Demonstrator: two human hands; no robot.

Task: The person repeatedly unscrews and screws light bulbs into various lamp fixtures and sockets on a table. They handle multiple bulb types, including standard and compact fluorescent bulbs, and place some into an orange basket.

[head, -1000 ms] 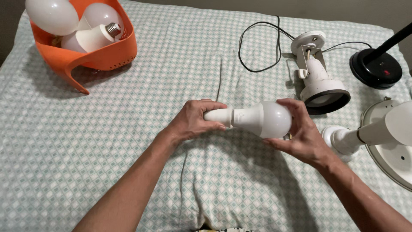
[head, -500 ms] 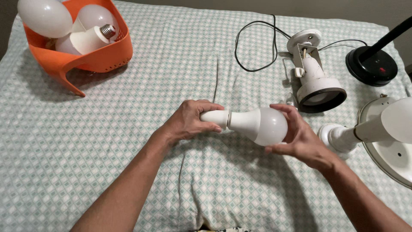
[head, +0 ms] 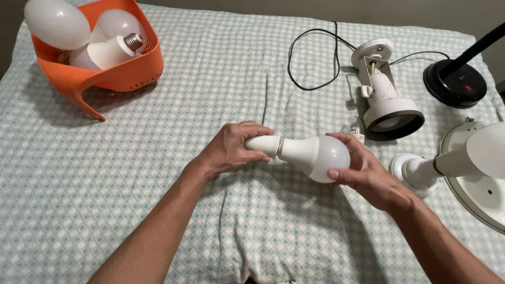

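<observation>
A white light bulb (head: 310, 153) lies sideways between my two hands, just above the patterned cloth. My left hand (head: 231, 148) wraps around its narrow base end, hiding the screw cap. The round globe end rests in my right hand (head: 363, 171), fingers curled round it. A white spot lamp (head: 386, 102) with a dark rim lies just beyond my right hand.
An orange basket (head: 113, 73) with several white bulbs stands at the far left. A black cord (head: 310, 52) loops by the spot lamp. A black lamp base (head: 455, 84) sits far right; a white lamp fixture (head: 473, 163) lies at the right edge.
Both hands with the bulb have stayed in nearly the same place; the bulb has tilted slightly and my right hand's fingers have shifted on the globe.
</observation>
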